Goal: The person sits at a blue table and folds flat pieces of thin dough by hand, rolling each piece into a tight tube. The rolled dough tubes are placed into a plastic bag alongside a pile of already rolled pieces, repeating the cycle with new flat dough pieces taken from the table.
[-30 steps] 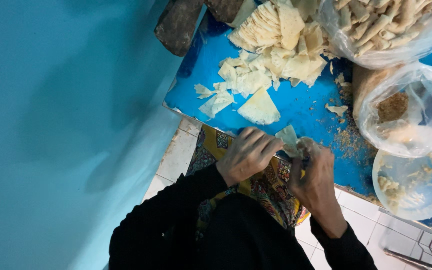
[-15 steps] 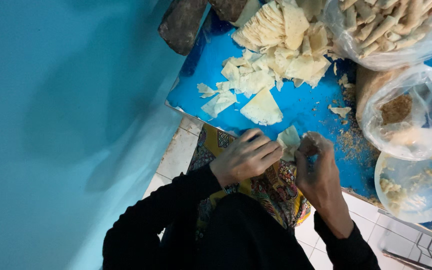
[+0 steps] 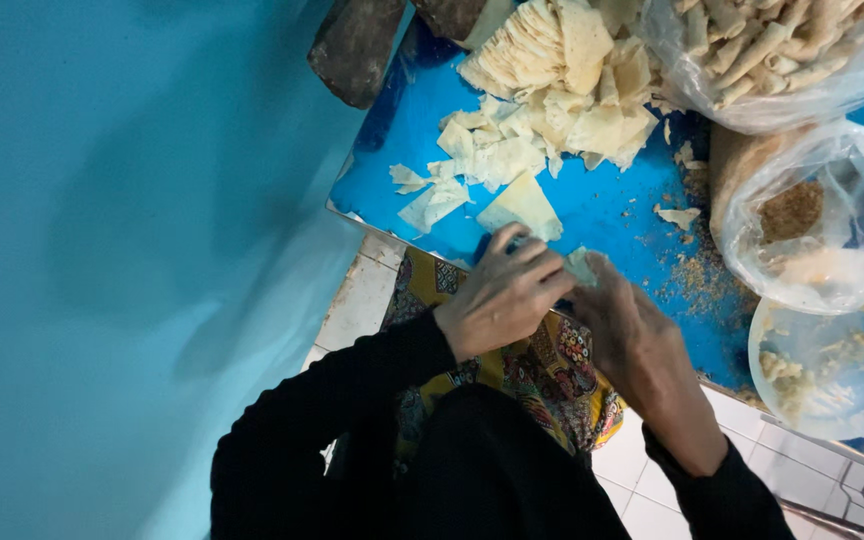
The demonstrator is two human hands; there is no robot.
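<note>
My left hand (image 3: 507, 290) and my right hand (image 3: 632, 335) meet at the near edge of a blue table (image 3: 612, 210). Together they pinch a small pale pastry sheet (image 3: 580, 265), mostly hidden by the fingers. Just beyond my left hand a single triangular sheet (image 3: 522, 205) lies flat on the table. Farther back sits a loose pile of the same pale sheets (image 3: 562, 90), with a few torn scraps (image 3: 432, 195) to its left.
A clear bag of rolled pastry pieces (image 3: 782, 50) sits at the back right. Below it are a bag of brown crumbly filling (image 3: 802, 215) and a clear bowl (image 3: 832, 360). Crumbs litter the table. A turquoise wall (image 3: 102, 250) stands left; patterned cloth (image 3: 552, 370) covers my lap.
Both hands stay together at the table edge, the fingers working the small sheet; my left hand has closed further over it. The view has shifted slightly.
</note>
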